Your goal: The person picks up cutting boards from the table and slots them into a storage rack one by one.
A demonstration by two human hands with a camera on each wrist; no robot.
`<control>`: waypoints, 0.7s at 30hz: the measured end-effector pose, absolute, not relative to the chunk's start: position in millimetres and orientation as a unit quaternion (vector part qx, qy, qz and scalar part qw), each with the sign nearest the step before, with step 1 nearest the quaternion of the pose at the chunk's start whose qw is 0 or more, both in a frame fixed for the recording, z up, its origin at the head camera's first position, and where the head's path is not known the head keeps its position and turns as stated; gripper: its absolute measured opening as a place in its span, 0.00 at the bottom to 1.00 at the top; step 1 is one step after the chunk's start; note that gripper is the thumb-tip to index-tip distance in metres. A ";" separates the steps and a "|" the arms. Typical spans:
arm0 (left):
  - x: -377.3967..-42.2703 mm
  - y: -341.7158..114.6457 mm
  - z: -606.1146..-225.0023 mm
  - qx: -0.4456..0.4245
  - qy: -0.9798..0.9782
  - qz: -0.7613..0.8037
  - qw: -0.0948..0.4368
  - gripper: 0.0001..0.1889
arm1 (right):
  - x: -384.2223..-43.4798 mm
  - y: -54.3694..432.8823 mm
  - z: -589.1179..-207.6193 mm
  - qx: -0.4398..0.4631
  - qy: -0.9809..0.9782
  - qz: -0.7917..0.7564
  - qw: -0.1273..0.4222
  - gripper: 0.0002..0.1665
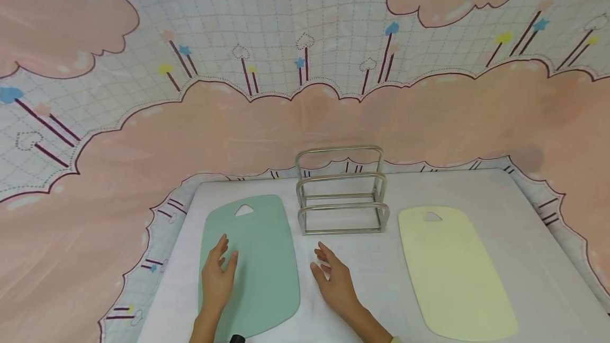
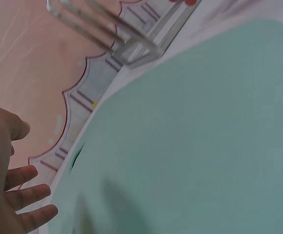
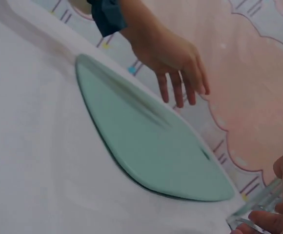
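A green cutting board (image 1: 262, 263) lies flat on the left of the table, its triangular hole toward the back. Above its left part hovers my left hand (image 1: 219, 279), fingers loosely spread and holding nothing; its shadow falls on the board in the left wrist view. My right hand (image 1: 335, 285) hangs over the white tabletop between the two boards, fingers relaxed, nothing in them. Farther right lies a pale yellow cutting board (image 1: 455, 274). A metal rack (image 1: 343, 232) with several upright loops stands at the back middle, just beyond my right hand.
The table (image 1: 534, 237) has a white covering. Behind it hangs a curtain (image 1: 333, 126) printed with pink clouds and stars, which also runs down both sides. A small black object (image 1: 237, 339) shows at the bottom edge near the green board.
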State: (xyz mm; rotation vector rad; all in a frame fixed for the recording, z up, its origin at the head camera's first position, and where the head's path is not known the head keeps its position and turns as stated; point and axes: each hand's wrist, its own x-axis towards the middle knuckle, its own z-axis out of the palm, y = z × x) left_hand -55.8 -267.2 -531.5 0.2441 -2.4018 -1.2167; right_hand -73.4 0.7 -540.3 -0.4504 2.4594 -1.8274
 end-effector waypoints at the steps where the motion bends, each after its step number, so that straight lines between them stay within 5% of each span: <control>1: -54.2 -272.4 -531.7 0.096 -0.869 -0.436 0.215 0.27 | -72.3 -2.4 -541.3 -0.150 0.794 -0.588 0.031 0.31; 12: -48.9 -318.3 -536.1 0.157 -0.876 -0.401 0.217 0.26 | -62.9 -26.4 -549.8 -0.176 0.796 -0.574 0.080 0.30; 21: -49.7 -329.4 -533.8 0.210 -0.875 -0.405 0.163 0.25 | -63.3 -34.0 -554.7 -0.188 0.790 -0.571 0.120 0.34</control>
